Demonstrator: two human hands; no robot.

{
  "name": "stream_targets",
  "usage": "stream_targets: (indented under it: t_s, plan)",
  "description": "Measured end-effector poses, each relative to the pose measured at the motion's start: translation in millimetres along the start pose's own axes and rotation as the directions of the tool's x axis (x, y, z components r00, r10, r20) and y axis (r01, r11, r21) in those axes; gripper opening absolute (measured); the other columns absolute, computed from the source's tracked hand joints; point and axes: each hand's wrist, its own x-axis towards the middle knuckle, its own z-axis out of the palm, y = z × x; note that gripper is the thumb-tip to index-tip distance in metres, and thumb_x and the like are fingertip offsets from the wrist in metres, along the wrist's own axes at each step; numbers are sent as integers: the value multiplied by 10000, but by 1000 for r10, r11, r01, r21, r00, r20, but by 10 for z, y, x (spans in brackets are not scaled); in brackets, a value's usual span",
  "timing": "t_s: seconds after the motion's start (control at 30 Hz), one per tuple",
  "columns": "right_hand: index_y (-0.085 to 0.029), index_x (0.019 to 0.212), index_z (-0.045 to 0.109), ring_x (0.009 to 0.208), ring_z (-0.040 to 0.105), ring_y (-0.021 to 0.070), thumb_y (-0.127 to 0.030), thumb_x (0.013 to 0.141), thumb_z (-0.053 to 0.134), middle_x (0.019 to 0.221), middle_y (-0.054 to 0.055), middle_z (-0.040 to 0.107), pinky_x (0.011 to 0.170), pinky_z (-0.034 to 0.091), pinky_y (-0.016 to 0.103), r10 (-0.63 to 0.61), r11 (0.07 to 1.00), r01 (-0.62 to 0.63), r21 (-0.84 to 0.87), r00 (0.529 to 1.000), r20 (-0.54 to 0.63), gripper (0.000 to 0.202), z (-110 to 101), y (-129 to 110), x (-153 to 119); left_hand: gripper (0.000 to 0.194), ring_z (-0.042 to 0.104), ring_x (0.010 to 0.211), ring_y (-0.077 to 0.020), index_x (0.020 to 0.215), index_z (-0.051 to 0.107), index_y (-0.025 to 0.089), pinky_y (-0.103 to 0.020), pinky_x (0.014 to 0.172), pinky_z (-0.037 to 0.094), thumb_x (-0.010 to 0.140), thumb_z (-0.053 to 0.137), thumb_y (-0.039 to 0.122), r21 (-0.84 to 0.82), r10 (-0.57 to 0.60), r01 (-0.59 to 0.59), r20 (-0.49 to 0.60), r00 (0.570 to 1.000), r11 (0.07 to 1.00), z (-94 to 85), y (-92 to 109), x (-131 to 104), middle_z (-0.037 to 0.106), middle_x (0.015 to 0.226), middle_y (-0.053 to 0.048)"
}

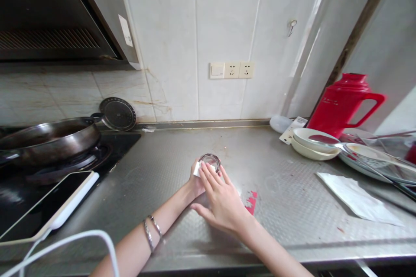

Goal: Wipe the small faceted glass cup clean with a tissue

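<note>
A small round object with a dark metallic rim (pixel 210 158) is held low over the steel counter, near the middle. My left hand (pixel 196 182) is wrapped round it from the left and below, its fingers mostly hidden. Over the top lies my right hand (pixel 221 201), its fingers stretched out and thumb apart, pressing a piece of white tissue (pixel 196 169) against the object. Beside my right wrist, a red torn-edged piece (pixel 251 202) lies on the counter.
At the left, a pan (pixel 48 140) sits on the black stove, with a phone (pixel 48 205) and white cable in front. Stacked bowls (pixel 312 149), a red thermos (pixel 341 106), plates and a folded white tissue (pixel 359 194) are at the right.
</note>
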Motion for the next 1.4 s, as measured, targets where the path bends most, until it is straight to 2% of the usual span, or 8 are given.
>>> stream_targets:
  t_s: [0.13,0.3,0.53,0.73,0.93,1.2,1.33,1.4]
  plan:
    - [-84,1472,226,1411,229,291,-581,893,396,1513,147,264,1142,207,535,29,999,-30,-36,999,-37,783,-28,77,-69,477,621,634,-195,860,666,111,-313,671,489,863,399,506,-134,-173,172,6,985,976,20,175,43,664,682,-79]
    - [-81,1479,195,1398,259,308,-563,897,401,1507,169,271,1123,220,553,63,994,-67,-82,997,-52,784,-25,253,-15,588,384,339,-121,835,648,122,-238,386,240,833,326,614,-85,-299,299,12,954,951,55,145,75,521,445,-18]
    - [-81,1480,181,1412,222,295,-559,891,412,1525,160,223,1121,226,558,19,999,-19,-39,1000,4,793,12,340,132,546,392,351,-112,931,644,140,-239,412,225,828,383,609,-134,-299,291,-40,954,947,61,170,50,587,522,-16]
    - [-86,1478,186,1391,282,290,-541,871,467,1501,163,284,1111,259,567,-75,997,74,27,997,22,809,-21,308,97,446,589,548,-182,904,633,145,-259,492,354,817,470,551,-175,-233,207,-148,961,963,9,161,49,671,679,-53]
    - [-167,1376,434,1306,442,240,-252,919,478,1377,103,514,1101,330,516,-85,996,88,21,991,-103,467,-3,451,150,470,511,437,-125,863,638,98,-230,421,317,859,407,507,-218,-152,118,-145,978,969,9,225,152,644,623,-62]
    - [-158,1132,631,1067,630,219,-202,964,413,1137,95,688,871,524,351,-190,972,212,101,962,-196,279,48,749,349,501,584,517,-170,938,630,121,-257,468,437,869,363,538,-95,-107,100,-74,991,990,67,502,362,650,669,-73]
    - [-178,1009,688,813,691,195,-247,940,430,925,80,740,739,531,304,99,921,18,388,956,-278,275,147,906,501,545,544,433,-147,1055,600,148,-250,412,441,872,353,599,107,-43,51,-77,996,993,28,652,485,630,623,-39]
    - [-175,914,711,759,688,207,-313,886,507,834,70,742,710,523,304,383,791,-160,590,882,-274,247,188,1006,611,519,504,387,-119,1065,597,153,-228,375,423,872,390,587,204,34,-15,-93,995,979,1,693,525,629,629,-29]
